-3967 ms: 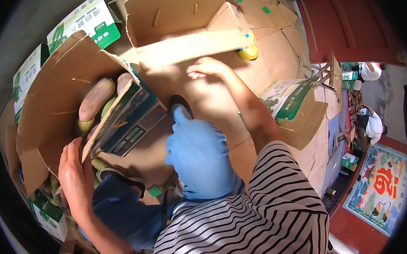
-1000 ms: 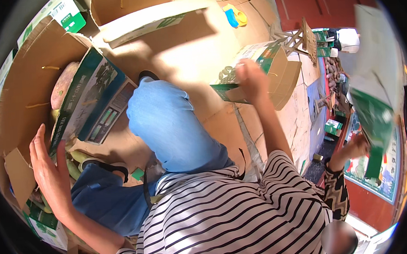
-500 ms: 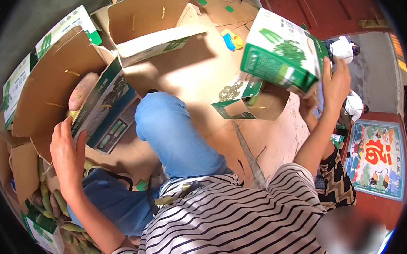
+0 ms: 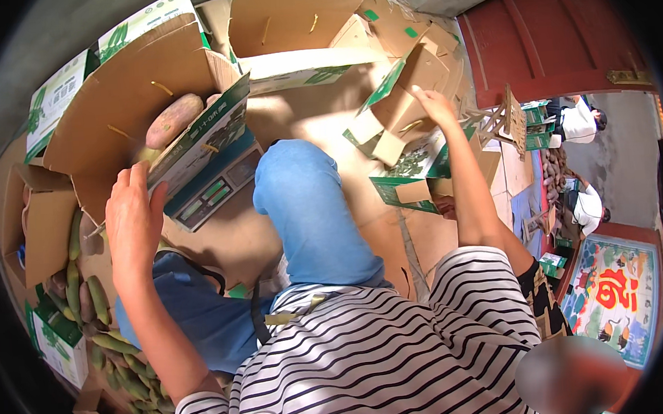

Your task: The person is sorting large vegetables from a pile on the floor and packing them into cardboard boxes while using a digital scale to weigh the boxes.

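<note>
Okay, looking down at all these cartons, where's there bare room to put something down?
Bare brown cardboard floor lies between the open box the left hand holds, the blue-jeaned knee and the folded carton the right hand touches. Another patch sits beside the scale. The lower left, with green vegetables, is crowded.

Brown cardboard box (image 4: 124, 106) with green-and-white printed sides, a reddish-purple sweet potato (image 4: 173, 119) inside. Blue jeans (image 4: 310, 208) below, and a black-and-white striped shirt (image 4: 371, 356). Green cucumbers (image 4: 100, 327) lie at the left, with a dark red door (image 4: 549, 38) at the top right.
</note>
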{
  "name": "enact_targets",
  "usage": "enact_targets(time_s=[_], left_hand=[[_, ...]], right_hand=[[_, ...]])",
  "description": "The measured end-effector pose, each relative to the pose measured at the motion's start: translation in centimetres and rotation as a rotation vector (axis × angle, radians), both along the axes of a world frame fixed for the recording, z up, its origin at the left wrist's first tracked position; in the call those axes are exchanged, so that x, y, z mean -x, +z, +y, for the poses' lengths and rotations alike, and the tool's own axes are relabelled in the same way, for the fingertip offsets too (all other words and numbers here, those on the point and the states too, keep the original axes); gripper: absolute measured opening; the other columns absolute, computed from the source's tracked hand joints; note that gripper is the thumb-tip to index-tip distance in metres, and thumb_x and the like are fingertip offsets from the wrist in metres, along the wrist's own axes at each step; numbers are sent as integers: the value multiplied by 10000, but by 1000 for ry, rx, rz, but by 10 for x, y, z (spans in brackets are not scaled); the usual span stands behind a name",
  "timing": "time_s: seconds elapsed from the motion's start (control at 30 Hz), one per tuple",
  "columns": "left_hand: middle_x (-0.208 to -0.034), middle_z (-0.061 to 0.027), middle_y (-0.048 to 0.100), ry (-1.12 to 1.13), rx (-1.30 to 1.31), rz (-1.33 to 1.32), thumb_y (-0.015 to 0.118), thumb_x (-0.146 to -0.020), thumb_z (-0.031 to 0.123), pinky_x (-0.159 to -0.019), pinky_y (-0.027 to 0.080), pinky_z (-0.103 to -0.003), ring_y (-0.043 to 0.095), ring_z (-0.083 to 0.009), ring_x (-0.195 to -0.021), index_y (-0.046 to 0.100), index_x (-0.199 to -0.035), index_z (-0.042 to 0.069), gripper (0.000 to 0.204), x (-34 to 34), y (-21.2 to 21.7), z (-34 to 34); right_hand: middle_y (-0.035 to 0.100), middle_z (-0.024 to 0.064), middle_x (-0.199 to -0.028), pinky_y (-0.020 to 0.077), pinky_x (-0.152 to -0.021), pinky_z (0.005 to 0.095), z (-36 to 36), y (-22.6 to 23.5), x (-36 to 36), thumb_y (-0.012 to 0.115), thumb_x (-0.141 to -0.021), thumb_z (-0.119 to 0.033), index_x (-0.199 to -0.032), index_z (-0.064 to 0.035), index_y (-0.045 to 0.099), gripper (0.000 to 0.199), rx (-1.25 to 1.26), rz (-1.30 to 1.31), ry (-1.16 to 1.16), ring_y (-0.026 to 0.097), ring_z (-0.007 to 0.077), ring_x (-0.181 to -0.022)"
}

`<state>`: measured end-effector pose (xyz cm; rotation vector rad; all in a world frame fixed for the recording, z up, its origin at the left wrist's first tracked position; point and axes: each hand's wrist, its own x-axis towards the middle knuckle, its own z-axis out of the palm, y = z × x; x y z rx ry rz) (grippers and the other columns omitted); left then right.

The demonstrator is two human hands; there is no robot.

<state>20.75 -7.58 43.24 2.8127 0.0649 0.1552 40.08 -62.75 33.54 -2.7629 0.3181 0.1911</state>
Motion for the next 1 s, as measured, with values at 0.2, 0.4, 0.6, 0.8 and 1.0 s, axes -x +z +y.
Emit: enact_targets(time_s=[0.2,0.4,0.6,0.8,1.0], left_hand=[[-986,-174,580,-3,16,79,605,-878,142,-782,460,-445,578,-371,-921,549,-1121,11,282,-8,0,0],[-957,-173,578,24,43,81,605,-871,124,-765,459,-443,580,-370,-893,570,-1079,6,242,-8,3,2],[-935,-163,589,31,57,75,588,-871,92,-755,460,-435,581,-360,-873,597,-1009,9,161,-13,3,4],[-911,-152,593,41,49,55,581,-855,71,-744,464,-432,585,-341,-860,609,-1003,21,159,-14,0,3],[-937,-162,596,49,49,86,571,-864,68,-752,463,-434,583,-354,-874,609,-1025,16,173,-14,4,4]], right_hand=[[665,183,-732,478,-657,390,31,-52,-19,599,-719,-703,-751,46,662,753,-227,120,-241,657,269,-718],[678,210,-857,542,-421,238,57,-62,-25,401,-938,-86,-1071,96,546,269,-714,118,-486,672,232,-582],[685,200,-906,584,-550,312,115,-66,-34,429,-952,-137,-1087,53,539,258,-985,130,-524,704,274,-718],[631,217,-1025,568,-757,461,172,-96,-68,481,-939,-138,-1161,-9,473,257,-1384,139,-617,677,352,-880],[582,217,-1054,578,-746,467,191,-86,-124,488,-921,-96,-1167,11,461,269,-1424,40,-524,661,361,-870]])
